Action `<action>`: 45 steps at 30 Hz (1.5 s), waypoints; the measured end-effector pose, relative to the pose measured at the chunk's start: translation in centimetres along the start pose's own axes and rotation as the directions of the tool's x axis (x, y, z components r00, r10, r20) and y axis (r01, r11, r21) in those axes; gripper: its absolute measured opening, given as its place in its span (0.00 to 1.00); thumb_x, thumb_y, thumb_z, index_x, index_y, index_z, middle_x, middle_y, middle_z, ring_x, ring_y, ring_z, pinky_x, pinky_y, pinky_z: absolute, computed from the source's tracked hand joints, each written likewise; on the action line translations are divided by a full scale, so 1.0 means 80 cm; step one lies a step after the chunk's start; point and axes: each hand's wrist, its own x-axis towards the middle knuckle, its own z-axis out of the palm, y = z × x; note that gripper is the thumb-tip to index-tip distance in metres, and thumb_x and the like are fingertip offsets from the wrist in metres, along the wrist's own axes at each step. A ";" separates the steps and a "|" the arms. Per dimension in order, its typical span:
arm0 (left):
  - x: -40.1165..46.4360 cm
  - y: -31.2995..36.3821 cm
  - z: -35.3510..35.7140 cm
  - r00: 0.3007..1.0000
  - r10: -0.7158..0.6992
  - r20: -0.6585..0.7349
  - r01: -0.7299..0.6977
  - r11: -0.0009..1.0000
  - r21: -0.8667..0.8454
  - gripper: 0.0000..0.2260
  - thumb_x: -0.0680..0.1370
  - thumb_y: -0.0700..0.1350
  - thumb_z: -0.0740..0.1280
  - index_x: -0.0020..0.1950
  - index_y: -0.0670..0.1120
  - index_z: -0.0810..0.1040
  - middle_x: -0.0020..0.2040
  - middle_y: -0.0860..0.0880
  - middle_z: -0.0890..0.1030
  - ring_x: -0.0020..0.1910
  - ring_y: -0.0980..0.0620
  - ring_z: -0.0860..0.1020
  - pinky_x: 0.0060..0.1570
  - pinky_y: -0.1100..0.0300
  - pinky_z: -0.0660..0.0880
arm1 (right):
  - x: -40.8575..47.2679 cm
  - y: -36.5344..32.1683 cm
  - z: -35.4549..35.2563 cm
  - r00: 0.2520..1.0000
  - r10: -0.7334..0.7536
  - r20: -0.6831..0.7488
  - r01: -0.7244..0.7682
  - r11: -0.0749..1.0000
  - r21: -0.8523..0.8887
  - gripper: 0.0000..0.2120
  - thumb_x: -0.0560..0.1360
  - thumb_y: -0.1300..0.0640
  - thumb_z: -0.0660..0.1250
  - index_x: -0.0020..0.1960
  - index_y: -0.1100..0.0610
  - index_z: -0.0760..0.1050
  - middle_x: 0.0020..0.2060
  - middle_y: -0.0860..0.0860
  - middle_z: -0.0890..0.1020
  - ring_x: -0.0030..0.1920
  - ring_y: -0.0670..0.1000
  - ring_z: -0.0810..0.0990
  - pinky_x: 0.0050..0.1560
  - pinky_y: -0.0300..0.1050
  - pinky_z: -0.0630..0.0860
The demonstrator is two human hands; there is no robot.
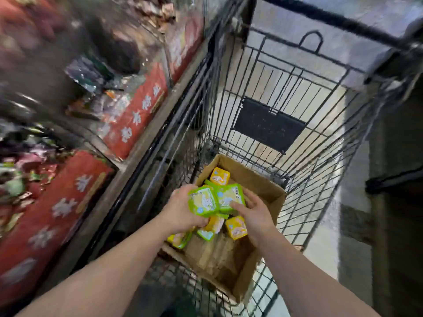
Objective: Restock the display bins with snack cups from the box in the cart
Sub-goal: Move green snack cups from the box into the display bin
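Wire cart walls hem the box; both hands' grip clasps green snack cups.

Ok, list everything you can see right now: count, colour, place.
Cart: one, black wire, centre and right.
Box: one, brown cardboard, open, in the cart.
Green cups: two, held over the box; a few more below, count unclear.
Yellow cups: at least two, loose in the box.
Display bins: several, red fronts, left, holding blurred snack packs.
Left hand: holding a green cup.
Right hand: holding the other green cup.
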 end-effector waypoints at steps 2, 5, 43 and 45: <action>-0.038 0.004 -0.023 1.000 0.011 0.014 -0.010 0.998 -0.066 0.38 0.59 0.46 0.82 0.64 0.51 0.66 0.51 0.54 0.75 0.53 0.56 0.74 0.42 0.76 0.68 | -0.040 -0.006 0.007 0.994 0.035 0.108 -0.033 0.999 -0.024 0.29 0.71 0.71 0.69 0.68 0.54 0.68 0.57 0.55 0.82 0.51 0.53 0.83 0.42 0.44 0.80; -0.108 -0.005 -0.052 0.999 0.031 -0.013 -0.032 0.996 -0.088 0.38 0.62 0.42 0.81 0.65 0.51 0.63 0.47 0.55 0.76 0.48 0.55 0.75 0.41 0.71 0.71 | -0.105 -0.004 0.023 0.958 0.104 0.269 -0.083 0.992 -0.091 0.31 0.72 0.72 0.68 0.69 0.51 0.66 0.53 0.52 0.83 0.45 0.51 0.83 0.40 0.45 0.79; -0.984 -0.486 -0.343 0.636 -0.397 -0.661 0.163 0.907 -0.388 0.39 0.51 0.53 0.79 0.60 0.58 0.69 0.52 0.52 0.79 0.52 0.53 0.79 0.52 0.54 0.78 | -0.705 0.404 0.612 0.642 0.217 0.736 0.359 0.762 -0.539 0.21 0.75 0.62 0.66 0.67 0.54 0.69 0.41 0.53 0.79 0.34 0.49 0.72 0.30 0.39 0.69; -0.985 -0.503 -0.346 0.654 -0.401 -0.641 0.166 0.903 -0.396 0.39 0.52 0.52 0.79 0.60 0.59 0.69 0.53 0.53 0.79 0.51 0.54 0.79 0.49 0.52 0.80 | -0.702 0.426 0.623 0.691 0.166 0.704 0.429 0.689 -0.584 0.19 0.75 0.61 0.66 0.65 0.56 0.70 0.36 0.52 0.76 0.31 0.47 0.70 0.29 0.38 0.65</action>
